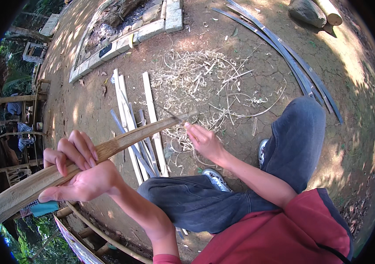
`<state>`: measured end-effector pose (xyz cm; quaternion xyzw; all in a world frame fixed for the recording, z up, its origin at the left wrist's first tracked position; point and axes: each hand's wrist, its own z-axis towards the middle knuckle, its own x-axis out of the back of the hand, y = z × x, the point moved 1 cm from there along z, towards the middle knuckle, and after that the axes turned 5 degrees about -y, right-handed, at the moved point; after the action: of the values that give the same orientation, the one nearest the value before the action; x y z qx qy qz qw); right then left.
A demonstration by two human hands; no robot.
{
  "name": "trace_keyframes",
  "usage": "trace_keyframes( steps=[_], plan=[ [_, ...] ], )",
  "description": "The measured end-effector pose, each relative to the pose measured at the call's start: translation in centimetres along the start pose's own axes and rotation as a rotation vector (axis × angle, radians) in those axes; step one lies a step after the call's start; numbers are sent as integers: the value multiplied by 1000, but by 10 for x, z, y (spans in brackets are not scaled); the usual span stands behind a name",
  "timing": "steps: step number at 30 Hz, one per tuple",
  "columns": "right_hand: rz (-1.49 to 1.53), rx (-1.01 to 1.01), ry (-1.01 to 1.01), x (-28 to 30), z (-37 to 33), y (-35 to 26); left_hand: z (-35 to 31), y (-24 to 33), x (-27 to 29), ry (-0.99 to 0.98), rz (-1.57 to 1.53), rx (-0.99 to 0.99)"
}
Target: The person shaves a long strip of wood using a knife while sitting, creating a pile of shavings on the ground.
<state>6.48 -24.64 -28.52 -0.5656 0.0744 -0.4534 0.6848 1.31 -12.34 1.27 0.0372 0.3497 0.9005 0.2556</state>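
Observation:
My left hand (pixel 80 169) grips a long split bamboo slat (pixel 121 141) near its middle; the slat slopes from lower left up to a pointed tip at centre. My right hand (pixel 203 140) is closed on a thin knife (pixel 176 118) whose blade lies against the slat's tip. My legs in dark jeans (pixel 293 141) and a grey shoe (pixel 216 178) are under the hands. A red shirt fills the lower right.
Several pale bamboo strips (pixel 150 110) lie on the dirt ground below the slat. Pale shavings (pixel 205 75) are heaped beyond them. Long dark bamboo strips (pixel 284 53) curve at upper right. A brick-edged ash pit (pixel 152 28) and a rock (pixel 307 11) lie farther off.

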Motion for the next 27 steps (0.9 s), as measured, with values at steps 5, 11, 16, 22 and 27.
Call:
trace_keyframes(
  steps=[5,11,16,22,27],
  plan=[
    [-47,-434,-261,-11,-13,32,3,-2,-1,-31,-90,23],
    [61,-431,-181,4,-1,11,-1,-2,3,-55,-192,58],
    [16,-365,-166,14,8,-4,1,-4,8,-39,-186,51],
    [-155,-346,-206,3,-9,35,3,-4,6,-15,-115,63],
    [-63,-313,-238,11,4,-1,2,-3,7,-9,-76,43]
  ],
)
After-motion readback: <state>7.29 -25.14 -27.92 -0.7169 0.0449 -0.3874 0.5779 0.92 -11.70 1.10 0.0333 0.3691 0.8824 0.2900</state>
